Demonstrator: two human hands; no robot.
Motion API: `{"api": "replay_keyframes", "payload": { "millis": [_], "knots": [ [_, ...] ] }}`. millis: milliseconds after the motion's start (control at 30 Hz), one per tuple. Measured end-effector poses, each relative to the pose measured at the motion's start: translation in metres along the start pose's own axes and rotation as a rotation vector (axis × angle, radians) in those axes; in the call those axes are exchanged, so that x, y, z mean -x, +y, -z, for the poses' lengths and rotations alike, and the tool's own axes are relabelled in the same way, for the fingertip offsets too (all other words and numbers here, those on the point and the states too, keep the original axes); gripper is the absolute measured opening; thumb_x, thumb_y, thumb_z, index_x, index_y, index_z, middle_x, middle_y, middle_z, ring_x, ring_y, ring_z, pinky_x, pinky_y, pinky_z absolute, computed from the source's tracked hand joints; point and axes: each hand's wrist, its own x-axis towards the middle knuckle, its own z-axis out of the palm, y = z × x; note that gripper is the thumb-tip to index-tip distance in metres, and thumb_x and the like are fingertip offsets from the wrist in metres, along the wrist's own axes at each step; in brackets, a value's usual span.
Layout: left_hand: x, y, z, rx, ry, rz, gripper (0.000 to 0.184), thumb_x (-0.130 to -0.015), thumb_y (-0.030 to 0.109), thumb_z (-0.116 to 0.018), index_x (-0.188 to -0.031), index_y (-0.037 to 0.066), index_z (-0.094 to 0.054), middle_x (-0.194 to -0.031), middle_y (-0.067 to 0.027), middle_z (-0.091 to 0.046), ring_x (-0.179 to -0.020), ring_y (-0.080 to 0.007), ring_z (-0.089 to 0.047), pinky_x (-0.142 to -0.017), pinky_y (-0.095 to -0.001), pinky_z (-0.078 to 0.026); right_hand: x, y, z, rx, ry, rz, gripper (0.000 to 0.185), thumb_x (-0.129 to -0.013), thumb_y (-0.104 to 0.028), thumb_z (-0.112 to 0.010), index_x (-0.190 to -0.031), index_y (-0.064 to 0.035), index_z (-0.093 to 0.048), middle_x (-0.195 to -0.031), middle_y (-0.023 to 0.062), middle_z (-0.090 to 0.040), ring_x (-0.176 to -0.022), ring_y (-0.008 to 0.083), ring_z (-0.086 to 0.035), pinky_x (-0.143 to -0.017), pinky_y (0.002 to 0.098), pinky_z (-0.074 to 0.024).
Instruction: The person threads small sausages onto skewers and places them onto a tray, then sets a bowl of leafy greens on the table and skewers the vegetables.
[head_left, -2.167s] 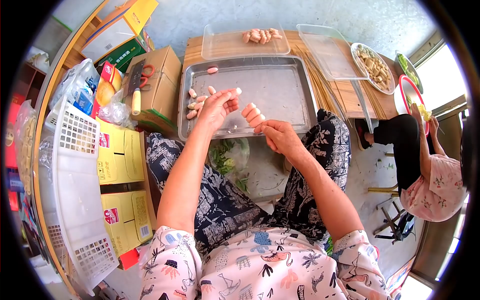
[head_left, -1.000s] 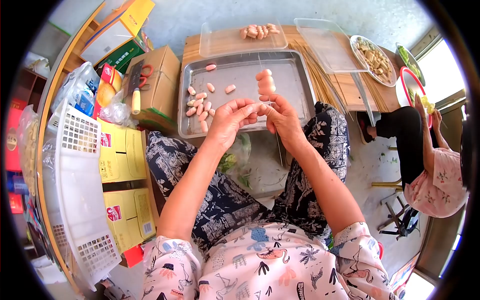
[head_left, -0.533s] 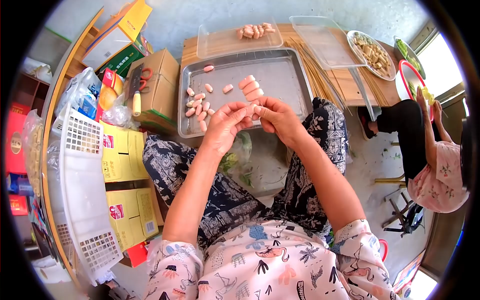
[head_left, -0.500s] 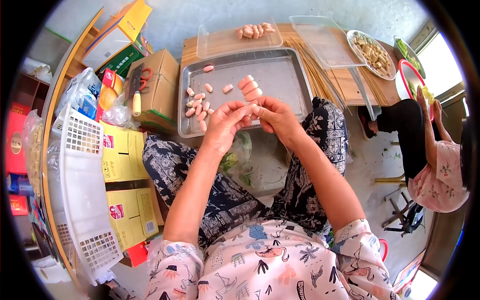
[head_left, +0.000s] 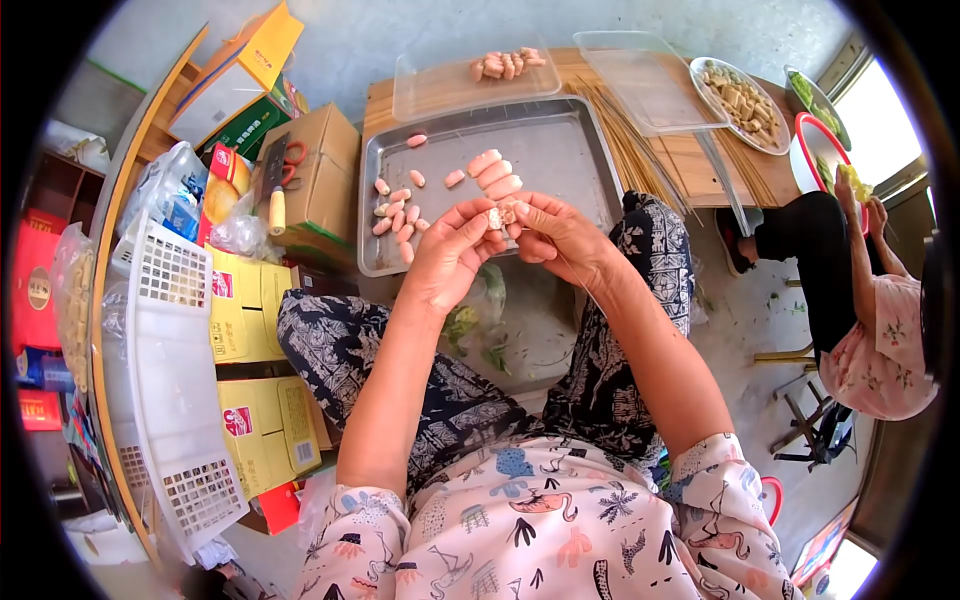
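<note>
shiny metal tray; smooth wooden table

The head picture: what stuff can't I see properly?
All in the head view:
- Sides of the pale piece: covered by fingers of the left hand and right hand.
- The co-worker's head: cut off by the dark right edge.
- Small print on the yellow box: too tiny to read.
- Inside that box: hidden by its closed sides.

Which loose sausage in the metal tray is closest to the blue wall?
The sausage lying all alone near the far left corner of the tray. The other loose ones are nearer the front edge, most of them bunched together.
</note>
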Motion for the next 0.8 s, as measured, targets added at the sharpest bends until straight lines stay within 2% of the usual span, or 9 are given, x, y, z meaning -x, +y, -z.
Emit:
{"api": "replay_keyframes", "payload": {
  "millis": [333, 667, 767, 800],
  "knots": [
    [0.001, 0.003, -0.008, 0.056, -0.093, -0.007, 0.016, -0.086, 0.007, -0.060, -0.102, 0.003, -0.059, -0.092, -0.0068, -0.063, -0.080, -0.0140, -0.059, -0.079, -0.0286, -0.049, 0.004, -0.002, -0.003, -0.083, -0.059, 0.009, 0.019, -0.095, -0.017, -0.050, -0.102, -0.0011, -0.055, -0.078, 0.0017, -0.056, -0.048, 0.0026, -0.036, -0.045, 0.0160, -0.0283],
    [-0.002, -0.002, -0.004, 0.051, -0.082, -0.043, 0.016, -0.086, 0.006, -0.060, -0.102, 0.003, -0.059, -0.092, -0.0067, -0.063, -0.081, -0.0144, -0.058, -0.077, -0.0272, -0.048, 0.004, -0.001, -0.004, -0.094, -0.067, 0.010, 0.017, -0.094, -0.017, -0.051, -0.100, -0.0021, -0.056, -0.076, 0.0015, -0.055, -0.049, 0.0030, -0.036, -0.045, 0.0157, -0.0282],
    [0.002, -0.002, -0.011, 0.013, -0.066, -0.064, 0.016, -0.089, 0.009, -0.056, -0.104, 0.003, -0.058, -0.095, -0.0073, -0.062, -0.082, -0.0142, -0.057, -0.077, -0.0290, -0.048, 0.003, 0.001, -0.005, -0.015, -0.065, 0.047, 0.017, -0.093, -0.017, -0.052, -0.099, -0.0026, -0.058, -0.080, 0.0016, -0.059, -0.051, 0.0030, -0.039, -0.046, 0.0159, -0.0298],
    [0.005, -0.001, -0.020, 0.035, 0.031, -0.037, 0.018, -0.091, 0.014, -0.052, -0.105, 0.003, -0.056, -0.095, -0.0067, -0.062, -0.082, -0.0146, -0.057, -0.077, -0.0303, -0.048, 0.006, 0.001, -0.012, 0.159, 0.032, 0.094, 0.018, -0.093, -0.016, -0.052, -0.101, -0.0024, -0.060, -0.082, 0.0016, -0.060, -0.053, 0.0030, -0.042, -0.047, 0.0161, -0.0311]
  ]
}}
